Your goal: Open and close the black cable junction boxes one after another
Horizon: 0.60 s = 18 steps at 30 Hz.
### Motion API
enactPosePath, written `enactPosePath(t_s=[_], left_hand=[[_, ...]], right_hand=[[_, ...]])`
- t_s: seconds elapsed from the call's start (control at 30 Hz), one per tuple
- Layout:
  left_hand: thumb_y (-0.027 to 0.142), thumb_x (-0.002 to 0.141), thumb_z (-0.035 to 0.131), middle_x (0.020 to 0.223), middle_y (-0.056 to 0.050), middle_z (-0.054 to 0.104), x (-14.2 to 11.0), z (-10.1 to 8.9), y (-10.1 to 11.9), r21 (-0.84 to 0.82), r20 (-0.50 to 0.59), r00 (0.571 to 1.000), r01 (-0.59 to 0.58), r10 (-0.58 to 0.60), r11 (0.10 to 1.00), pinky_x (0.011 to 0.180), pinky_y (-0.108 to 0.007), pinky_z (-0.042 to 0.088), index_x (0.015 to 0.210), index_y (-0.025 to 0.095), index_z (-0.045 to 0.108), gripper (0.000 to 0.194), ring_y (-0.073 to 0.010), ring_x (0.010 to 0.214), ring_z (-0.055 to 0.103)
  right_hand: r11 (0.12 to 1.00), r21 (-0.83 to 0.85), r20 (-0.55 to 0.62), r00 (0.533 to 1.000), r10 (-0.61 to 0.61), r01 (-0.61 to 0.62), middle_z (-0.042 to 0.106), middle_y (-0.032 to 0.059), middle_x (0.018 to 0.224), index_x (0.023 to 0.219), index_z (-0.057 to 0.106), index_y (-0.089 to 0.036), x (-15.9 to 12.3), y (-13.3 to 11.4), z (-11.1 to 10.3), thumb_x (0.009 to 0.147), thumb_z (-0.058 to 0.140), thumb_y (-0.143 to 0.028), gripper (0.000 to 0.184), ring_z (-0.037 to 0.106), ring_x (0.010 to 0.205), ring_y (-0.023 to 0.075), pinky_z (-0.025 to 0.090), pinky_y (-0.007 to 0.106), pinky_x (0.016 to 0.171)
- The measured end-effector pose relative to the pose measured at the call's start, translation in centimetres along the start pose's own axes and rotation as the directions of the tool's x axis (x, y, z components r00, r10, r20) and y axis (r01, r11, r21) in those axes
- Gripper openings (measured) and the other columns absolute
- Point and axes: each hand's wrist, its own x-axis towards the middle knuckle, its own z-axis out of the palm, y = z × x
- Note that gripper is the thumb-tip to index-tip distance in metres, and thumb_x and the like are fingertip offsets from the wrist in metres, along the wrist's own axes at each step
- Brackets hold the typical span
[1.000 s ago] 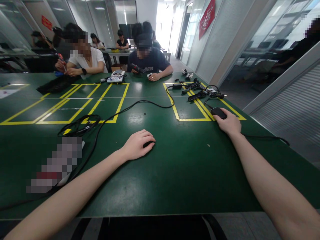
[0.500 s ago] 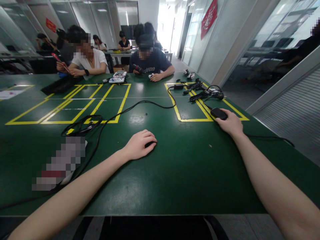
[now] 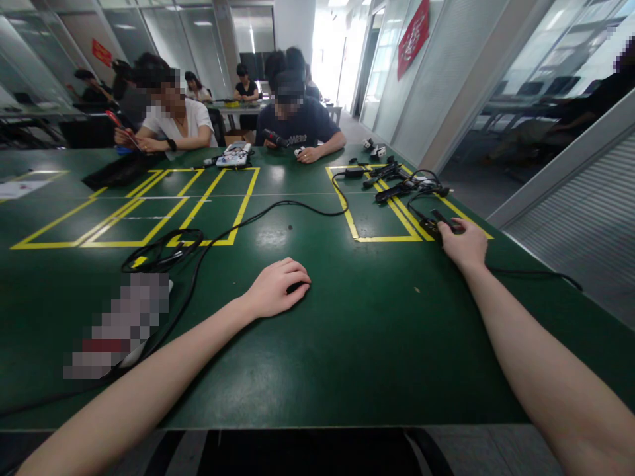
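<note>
My right hand [image 3: 464, 243] grips a small black box [image 3: 440, 217] with a cable running to it, near the right side of the green table. The box is tilted up on edge, and its lower part is partly hidden by my fingers. Just beyond it lie black cables and several black device parts [image 3: 391, 192] in a cluster. My left hand [image 3: 278, 285] rests palm down on the table, fingers loosely curved and the thumb apart from them. A dark gap shows under its fingers; I make out no object there.
Yellow tape [image 3: 243, 205] marks rectangles on the table [image 3: 317, 370]. A long black cable [image 3: 272, 203] crosses it to a coil [image 3: 163, 250]. A blurred-out pale object [image 3: 119, 324] lies at left. Opposite, two people handle tools near a white device [image 3: 235, 156] and a black tray [image 3: 116, 170].
My right hand has turned the black box from lying flat to tilted on edge and shifted slightly right. My left hand stays in place.
</note>
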Motion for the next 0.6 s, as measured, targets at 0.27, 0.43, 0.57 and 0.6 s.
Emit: enactPosePath(t_s=[0.27,0.43,0.57,0.6], left_hand=[[0.026,0.100,0.054,0.102,-0.007,0.074,-0.01,-0.05,0.10,-0.002,0.016,1.000,0.009,-0.009,1.000,0.088,-0.038,0.058,0.097,0.020,0.075,0.021,-0.0205,0.096,0.067],[0.025,0.100,0.055,0.102,-0.007,0.074,0.00,-0.08,0.13,0.003,0.007,1.000,0.002,-0.002,1.000,0.085,-0.037,0.058,0.096,0.020,0.074,0.020,-0.0210,0.096,0.067],[0.025,0.100,0.055,0.102,-0.007,0.074,-0.01,-0.06,0.10,0.007,0.008,1.000,0.002,-0.002,1.000,0.086,-0.036,0.057,0.096,0.021,0.074,0.019,-0.0208,0.096,0.067],[0.025,0.100,0.055,0.102,-0.006,0.074,-0.01,-0.05,0.09,0.007,0.008,1.000,0.003,-0.003,1.000,0.086,-0.036,0.057,0.096,0.021,0.074,0.019,-0.0207,0.097,0.067]], right_hand=[[0.953,0.158,-0.003,0.965,0.263,-0.259,0.075,0.0244,0.090,0.140,0.058,0.001,-0.22,-0.58,-0.27,0.099,0.042,-0.024,0.051,0.075,0.071,0.0302,0.053,0.035,0.061],[0.935,0.210,0.030,0.958,0.284,-0.284,0.073,0.0296,0.100,0.140,0.057,0.006,-0.18,-0.80,-0.43,0.095,0.041,-0.020,0.054,0.073,0.066,0.0277,0.050,0.034,0.054],[0.958,0.198,0.004,0.977,0.212,-0.209,0.056,0.0362,0.140,0.156,0.040,0.000,-0.25,-0.21,-0.38,0.088,0.060,-0.031,0.077,0.071,0.068,0.0261,0.053,0.037,0.057],[0.978,0.165,-0.017,0.991,0.135,-0.130,0.052,0.0362,0.144,0.158,0.037,-0.002,-0.22,0.09,-0.30,0.085,0.065,-0.033,0.083,0.071,0.071,0.0271,0.054,0.038,0.060]])
